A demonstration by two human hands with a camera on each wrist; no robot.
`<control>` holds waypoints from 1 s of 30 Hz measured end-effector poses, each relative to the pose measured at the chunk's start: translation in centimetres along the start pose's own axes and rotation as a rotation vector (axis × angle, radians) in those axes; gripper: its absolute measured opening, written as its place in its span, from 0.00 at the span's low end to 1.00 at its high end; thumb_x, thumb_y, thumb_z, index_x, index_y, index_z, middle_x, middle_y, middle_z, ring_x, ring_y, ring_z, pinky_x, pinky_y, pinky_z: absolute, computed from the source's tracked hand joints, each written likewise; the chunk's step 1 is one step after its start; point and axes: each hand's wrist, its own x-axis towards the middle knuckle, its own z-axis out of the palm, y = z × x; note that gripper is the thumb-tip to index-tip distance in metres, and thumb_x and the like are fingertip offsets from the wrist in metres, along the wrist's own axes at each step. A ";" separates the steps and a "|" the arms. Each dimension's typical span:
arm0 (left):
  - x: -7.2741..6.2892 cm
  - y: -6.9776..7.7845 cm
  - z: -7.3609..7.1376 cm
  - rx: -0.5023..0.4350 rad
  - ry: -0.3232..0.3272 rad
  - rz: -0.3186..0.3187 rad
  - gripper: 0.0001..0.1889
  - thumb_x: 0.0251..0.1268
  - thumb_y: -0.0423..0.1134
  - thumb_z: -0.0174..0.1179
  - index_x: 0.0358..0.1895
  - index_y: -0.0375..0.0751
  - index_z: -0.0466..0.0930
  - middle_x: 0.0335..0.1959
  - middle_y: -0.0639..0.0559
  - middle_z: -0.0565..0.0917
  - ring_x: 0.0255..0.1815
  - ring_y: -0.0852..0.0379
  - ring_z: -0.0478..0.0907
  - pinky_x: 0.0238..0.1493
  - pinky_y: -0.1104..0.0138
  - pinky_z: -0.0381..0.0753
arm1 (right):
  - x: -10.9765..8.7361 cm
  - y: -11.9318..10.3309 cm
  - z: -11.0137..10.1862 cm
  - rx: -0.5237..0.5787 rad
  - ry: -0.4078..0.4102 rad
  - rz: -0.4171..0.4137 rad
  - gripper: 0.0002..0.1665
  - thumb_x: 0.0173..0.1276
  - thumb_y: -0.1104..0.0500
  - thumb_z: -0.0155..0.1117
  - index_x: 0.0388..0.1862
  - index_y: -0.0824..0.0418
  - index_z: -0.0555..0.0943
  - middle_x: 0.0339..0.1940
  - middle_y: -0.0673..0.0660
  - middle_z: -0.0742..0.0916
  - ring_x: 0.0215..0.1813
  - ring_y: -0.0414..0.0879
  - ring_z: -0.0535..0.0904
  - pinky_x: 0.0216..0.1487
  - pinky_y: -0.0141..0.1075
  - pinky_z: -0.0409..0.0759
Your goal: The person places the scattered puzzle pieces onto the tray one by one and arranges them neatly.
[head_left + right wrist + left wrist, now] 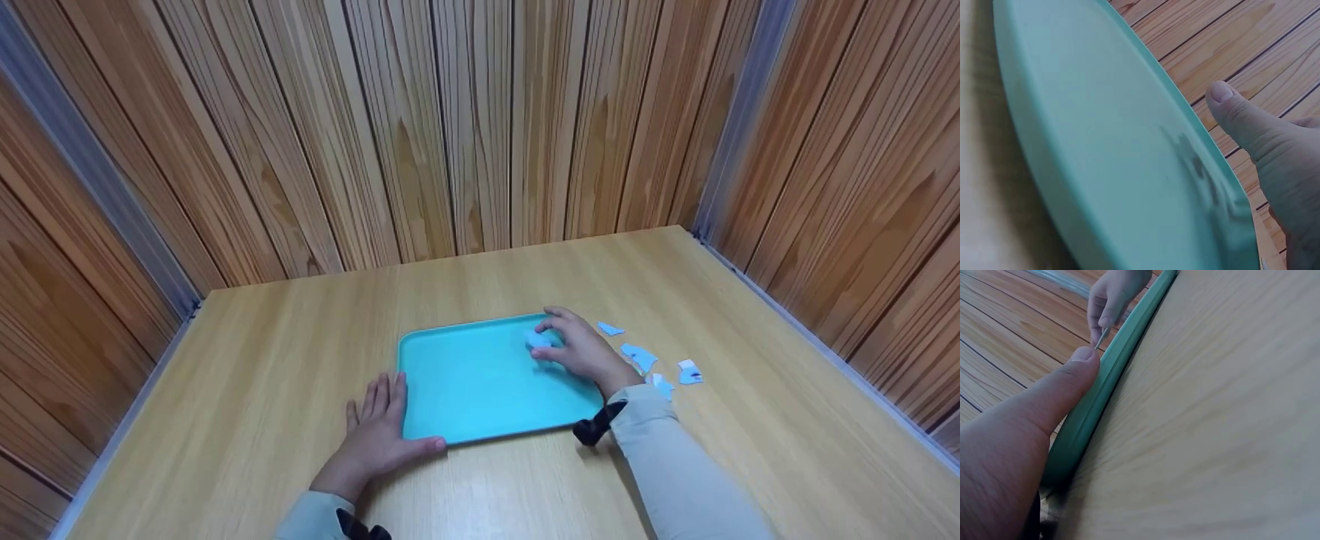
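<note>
A turquoise tray with a low raised rim lies on the wooden table. My left hand rests at its near left corner, fingers extended along the left side and thumb against the front edge. Over the tray's right part, my right hand pinches a small light-blue flat piece between thumb and fingers. In the left wrist view the thin piece shows edge-on below the right hand. The right wrist view shows the right thumb above the tray, with the piece hidden.
Several irregular blue-and-white flat pieces lie on the table right of the tray, among them a pointed one, a larger one and one farther right. Wood-patterned panels enclose the table at the back and sides.
</note>
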 end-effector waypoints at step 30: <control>0.2 0.0 0.0 -0.003 -0.026 -0.029 0.72 0.44 0.83 0.60 0.83 0.43 0.33 0.83 0.35 0.34 0.81 0.34 0.26 0.70 0.32 0.19 | 2.5 -4.2 5.4 -0.026 -0.029 -0.023 0.20 0.66 0.42 0.72 0.53 0.49 0.84 0.79 0.55 0.68 0.80 0.59 0.58 0.76 0.55 0.58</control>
